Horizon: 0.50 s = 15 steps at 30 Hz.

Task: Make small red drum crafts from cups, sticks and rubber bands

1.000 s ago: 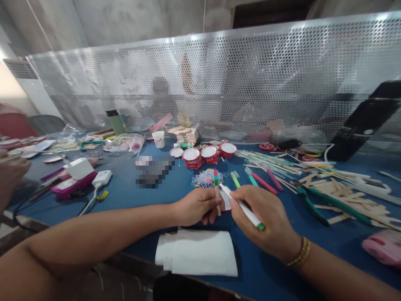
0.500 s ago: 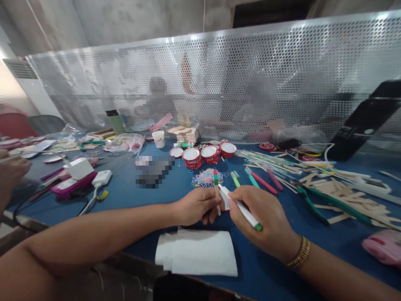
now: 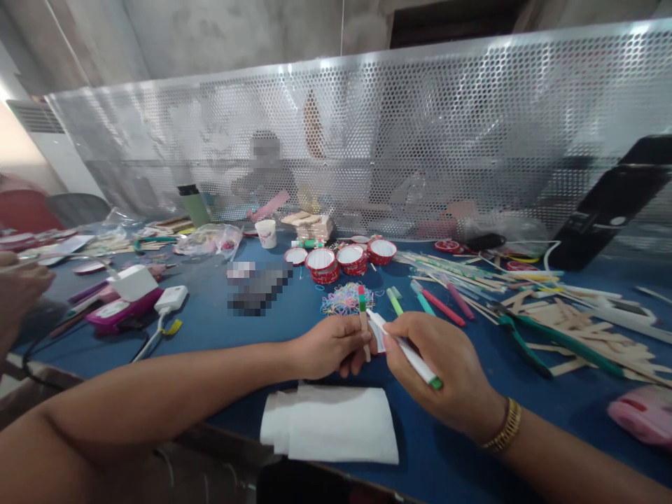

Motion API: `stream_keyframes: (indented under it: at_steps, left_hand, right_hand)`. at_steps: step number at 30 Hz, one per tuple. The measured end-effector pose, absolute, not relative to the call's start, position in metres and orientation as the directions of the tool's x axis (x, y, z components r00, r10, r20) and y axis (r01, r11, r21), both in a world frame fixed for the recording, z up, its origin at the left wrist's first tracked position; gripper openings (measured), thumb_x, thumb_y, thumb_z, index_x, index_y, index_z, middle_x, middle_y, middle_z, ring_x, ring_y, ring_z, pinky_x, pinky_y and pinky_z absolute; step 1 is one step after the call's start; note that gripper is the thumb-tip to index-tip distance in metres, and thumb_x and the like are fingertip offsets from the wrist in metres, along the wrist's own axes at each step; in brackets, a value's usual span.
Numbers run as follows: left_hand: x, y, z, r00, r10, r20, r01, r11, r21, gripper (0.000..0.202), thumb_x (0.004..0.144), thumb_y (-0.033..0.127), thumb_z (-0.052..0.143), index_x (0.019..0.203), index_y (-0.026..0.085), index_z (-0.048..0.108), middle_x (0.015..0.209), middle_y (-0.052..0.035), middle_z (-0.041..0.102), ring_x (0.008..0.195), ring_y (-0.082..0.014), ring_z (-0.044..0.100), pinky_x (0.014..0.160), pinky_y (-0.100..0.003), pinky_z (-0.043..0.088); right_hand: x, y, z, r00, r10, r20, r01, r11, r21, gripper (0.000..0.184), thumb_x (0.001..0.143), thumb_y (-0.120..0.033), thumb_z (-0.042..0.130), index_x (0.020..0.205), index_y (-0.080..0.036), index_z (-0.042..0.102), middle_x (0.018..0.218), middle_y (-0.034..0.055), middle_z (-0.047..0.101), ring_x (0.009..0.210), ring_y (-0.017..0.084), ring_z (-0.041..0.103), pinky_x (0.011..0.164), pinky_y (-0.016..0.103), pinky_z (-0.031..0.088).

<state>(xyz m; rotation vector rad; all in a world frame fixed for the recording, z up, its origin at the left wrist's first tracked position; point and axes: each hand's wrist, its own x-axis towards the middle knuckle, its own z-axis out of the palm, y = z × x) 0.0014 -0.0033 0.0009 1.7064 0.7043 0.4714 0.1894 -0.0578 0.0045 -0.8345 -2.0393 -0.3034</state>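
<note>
Between the fingers of my left hand (image 3: 330, 344) stands an upright wooden craft stick (image 3: 363, 318), its top end coloured red and green. A small white piece with a red edge (image 3: 376, 337) shows just behind those fingers; what it is I cannot make out. My right hand (image 3: 444, 360) is closed around a white marker (image 3: 414, 357) with a green end, its tip close beside the stick; whether it touches I cannot tell. Just beyond the hands lies a pile of small coloured rubber bands (image 3: 344, 299). Nearer to me rests a folded white cloth or tissue (image 3: 336, 423).
Red-rimmed round containers (image 3: 322, 264) and a paper cup (image 3: 266, 233) stand beyond the bands. To the right are markers (image 3: 441, 304), green-handled pliers (image 3: 556, 343), loose craft sticks (image 3: 582, 325) and a pink object (image 3: 643, 414). Another person's hand (image 3: 21, 294) is at the left edge.
Almost nothing differs. The marker and my right hand have shifted very slightly; both hands keep their hold. Behind the perforated screen, a blurred figure at right no longer shows.
</note>
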Motion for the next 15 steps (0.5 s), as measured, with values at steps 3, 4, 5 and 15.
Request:
stream_keyframes:
  at_steps: [3, 4, 5, 15]
  left_hand:
    - [0.0012, -0.0042, 0.0030, 0.743, 0.667, -0.061, 0.202, -0.136, 0.970, 0.039, 0.094, 0.052, 0.045, 0.078, 0.017, 0.047, 0.052, 0.0055, 0.050, 0.039, -0.0050, 0.042, 0.040, -0.017, 0.034]
    - [0.0010, -0.0046, 0.0038, 0.740, 0.669, -0.066, 0.210, -0.137, 0.968, 0.039, 0.094, 0.052, 0.044, 0.077, 0.017, 0.047, 0.052, 0.0054, 0.050, 0.039, -0.0050, 0.042, 0.040, -0.017, 0.034]
    - [0.0009, -0.0048, 0.0045, 0.737, 0.672, -0.070, 0.221, -0.141, 0.965, 0.039, 0.094, 0.052, 0.043, 0.077, 0.017, 0.047, 0.052, 0.0051, 0.050, 0.039, -0.0050, 0.042, 0.040, -0.017, 0.034]
    - [0.0017, -0.0053, 0.0036, 0.732, 0.678, -0.071, 0.228, -0.146, 0.963, 0.037, 0.095, 0.049, 0.043, 0.077, 0.017, 0.047, 0.053, 0.0050, 0.050, 0.039, -0.0054, 0.042, 0.040, -0.017, 0.033]
  right_hand:
    - [0.1886, -0.0577, 0.0054, -0.396, 0.439, 0.807, 0.660, 0.747, -0.082, 0.006, 0.090, -0.017, 0.052, 0.093, -0.016, 0.056, 0.073, 0.0023, 0.060, 0.068, 0.015, 0.057, 0.063, 0.029, 0.045]
    - [0.1884, -0.0575, 0.0056, -0.391, 0.442, 0.807, 0.663, 0.744, -0.086, 0.006, 0.090, -0.017, 0.051, 0.093, -0.017, 0.056, 0.072, 0.0020, 0.059, 0.067, 0.015, 0.057, 0.063, 0.029, 0.045]
    - [0.1883, -0.0574, 0.0057, -0.383, 0.449, 0.807, 0.667, 0.739, -0.095, 0.006, 0.091, -0.017, 0.051, 0.093, -0.017, 0.056, 0.072, 0.0018, 0.059, 0.067, 0.015, 0.057, 0.063, 0.028, 0.045]
    - [0.1887, -0.0565, 0.0042, -0.375, 0.454, 0.808, 0.665, 0.739, -0.106, 0.005, 0.090, -0.018, 0.053, 0.093, -0.016, 0.057, 0.074, 0.0022, 0.060, 0.068, 0.015, 0.057, 0.064, 0.028, 0.045]
